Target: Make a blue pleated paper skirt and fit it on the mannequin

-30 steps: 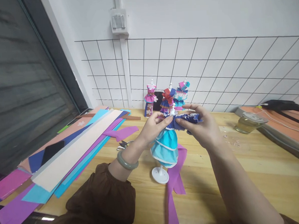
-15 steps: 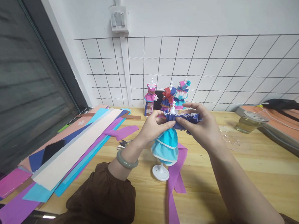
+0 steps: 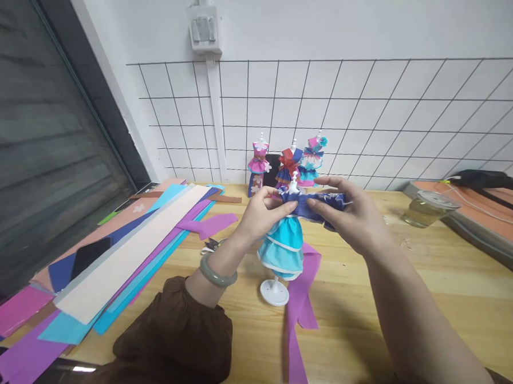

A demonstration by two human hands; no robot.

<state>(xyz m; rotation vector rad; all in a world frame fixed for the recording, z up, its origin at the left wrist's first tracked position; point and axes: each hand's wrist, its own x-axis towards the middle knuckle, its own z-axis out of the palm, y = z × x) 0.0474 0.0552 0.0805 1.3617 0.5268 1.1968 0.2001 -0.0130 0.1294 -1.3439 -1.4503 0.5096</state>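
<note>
A small white dress form wears a tiered blue skirt with white edging. Around its upper body lies a gathered navy strip, which stretches out to the right. My left hand pinches the strip against the left side of the form, thumb in front. My right hand grips the strip further right, its thumb pressed on the front and the index finger raised behind. The back of the form's torso is hidden. A purple strip lies on the table beside the form's base.
Three dressed forms stand at the back by a dark upright object. Coloured sheets and strips cover the left, with a black phone among them. Small scissors lie behind my left wrist. A lidded cup stands at right.
My right thumb has shifted slightly right, away from my left thumb, and more of the navy strip shows flat between them. The form stands slightly higher and further left in the view.
</note>
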